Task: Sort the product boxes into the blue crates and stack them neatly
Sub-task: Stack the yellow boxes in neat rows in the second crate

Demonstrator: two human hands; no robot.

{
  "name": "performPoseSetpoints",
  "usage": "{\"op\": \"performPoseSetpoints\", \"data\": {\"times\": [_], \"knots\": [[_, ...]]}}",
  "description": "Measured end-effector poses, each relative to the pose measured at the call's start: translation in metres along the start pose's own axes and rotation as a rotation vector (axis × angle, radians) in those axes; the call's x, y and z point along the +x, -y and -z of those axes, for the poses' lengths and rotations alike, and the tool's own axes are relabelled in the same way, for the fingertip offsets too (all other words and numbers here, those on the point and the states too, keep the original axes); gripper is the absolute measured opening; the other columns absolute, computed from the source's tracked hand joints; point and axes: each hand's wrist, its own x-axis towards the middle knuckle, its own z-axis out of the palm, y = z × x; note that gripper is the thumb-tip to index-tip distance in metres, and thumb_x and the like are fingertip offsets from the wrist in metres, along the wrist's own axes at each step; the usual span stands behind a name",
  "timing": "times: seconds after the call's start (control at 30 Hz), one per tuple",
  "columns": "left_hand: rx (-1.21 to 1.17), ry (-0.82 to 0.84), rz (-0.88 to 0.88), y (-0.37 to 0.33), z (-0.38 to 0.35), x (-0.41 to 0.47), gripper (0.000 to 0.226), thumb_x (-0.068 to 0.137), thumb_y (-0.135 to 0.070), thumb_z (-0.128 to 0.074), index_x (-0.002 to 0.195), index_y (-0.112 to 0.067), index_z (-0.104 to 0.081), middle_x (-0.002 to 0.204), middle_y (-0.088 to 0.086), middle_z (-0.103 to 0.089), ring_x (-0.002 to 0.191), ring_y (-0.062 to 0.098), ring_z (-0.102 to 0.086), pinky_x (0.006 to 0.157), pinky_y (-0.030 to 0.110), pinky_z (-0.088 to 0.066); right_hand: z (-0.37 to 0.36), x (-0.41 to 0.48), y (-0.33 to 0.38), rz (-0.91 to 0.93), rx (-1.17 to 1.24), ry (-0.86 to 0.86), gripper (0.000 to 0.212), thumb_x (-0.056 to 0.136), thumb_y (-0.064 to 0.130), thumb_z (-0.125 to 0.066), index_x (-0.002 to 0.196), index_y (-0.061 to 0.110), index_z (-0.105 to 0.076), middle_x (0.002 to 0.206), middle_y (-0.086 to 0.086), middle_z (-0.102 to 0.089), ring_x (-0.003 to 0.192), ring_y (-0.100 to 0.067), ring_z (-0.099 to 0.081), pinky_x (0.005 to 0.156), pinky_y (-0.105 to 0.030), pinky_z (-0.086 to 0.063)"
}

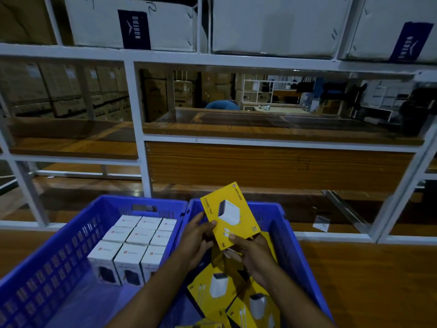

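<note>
Two blue crates stand side by side in front of me. The left crate [59,247] holds several white boxes [132,242] packed upright in neat rows at its far end. The right crate [290,233] holds several yellow charger boxes [212,292] lying loose at odd angles. Both hands lift one yellow box [233,214] above the right crate, its printed face towards me. My left hand [197,240] pinches its left edge. My right hand [250,254] grips its lower edge with the thumb on the front.
A white metal rack [139,129] with wooden shelves [272,166] stands right behind the crates. Large white cartons [272,22] fill its top shelf. A small white box [321,223] lies on the lowest shelf at the right. The crates rest on a wooden surface [366,280].
</note>
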Motion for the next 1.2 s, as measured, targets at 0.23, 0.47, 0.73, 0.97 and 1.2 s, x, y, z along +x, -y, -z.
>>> {"op": "performPoseSetpoints", "data": {"times": [0.23, 0.47, 0.73, 0.97, 1.2], "knots": [[0.18, -0.08, 0.016, 0.001, -0.003, 0.0, 0.023, 0.097, -0.021, -0.058, 0.117, -0.011, -0.064, 0.108, 0.014, -0.073, 0.097, 0.032, -0.071, 0.09, 0.051, -0.056, 0.013, 0.009, 0.016, -0.122, 0.08, -0.288, 0.042, 0.084, 0.017, -0.076, 0.12, 0.02, -0.055, 0.101, -0.008, -0.072, 0.083, -0.026, -0.071, 0.057, -0.032, -0.057], [0.567, -0.161, 0.096, 0.007, -0.005, -0.001, 0.021, 0.097, -0.019, -0.051, 0.084, -0.006, -0.061, 0.076, 0.019, -0.058, 0.065, 0.028, -0.054, 0.066, 0.045, -0.048, 0.042, 0.012, 0.035, -0.181, 0.0, -0.497, 0.013, 0.092, 0.018, -0.067, 0.088, 0.006, -0.063, 0.074, -0.011, -0.062, 0.063, -0.023, -0.059, 0.039, -0.022, -0.05], [1.044, 0.146, 0.375, 0.03, -0.01, -0.012, 0.036, 0.104, -0.016, -0.045, 0.133, 0.004, -0.055, 0.136, 0.019, -0.057, 0.113, 0.027, -0.057, 0.104, 0.032, -0.04, 0.04, 0.016, 0.025, -0.367, 0.052, -0.412, 0.019, 0.097, 0.025, -0.06, 0.089, 0.008, -0.059, 0.084, -0.013, -0.061, 0.069, -0.024, -0.06, 0.036, -0.023, -0.051], [1.198, 0.162, 0.38, 0.021, -0.002, 0.0, 0.032, 0.089, -0.015, -0.065, 0.06, -0.009, -0.053, 0.063, 0.012, -0.056, 0.05, 0.018, -0.046, 0.053, 0.027, -0.039, 0.036, 0.022, 0.004, -0.361, 0.037, -0.403, 0.013, 0.097, 0.023, -0.061, 0.093, 0.011, -0.057, 0.091, -0.012, -0.061, 0.08, -0.025, -0.061, 0.049, -0.032, -0.057], [1.108, 0.354, 0.451, 0.025, -0.011, -0.004, 0.014, 0.087, -0.015, -0.068, 0.085, -0.003, -0.075, 0.067, 0.0, -0.068, 0.058, 0.015, -0.058, 0.055, 0.027, -0.046, 0.037, 0.028, -0.006, -0.344, 0.022, -0.409, 0.012, 0.095, 0.022, -0.063, 0.092, 0.011, -0.06, 0.094, -0.013, -0.063, 0.084, -0.026, -0.063, 0.064, -0.035, -0.055]]}}
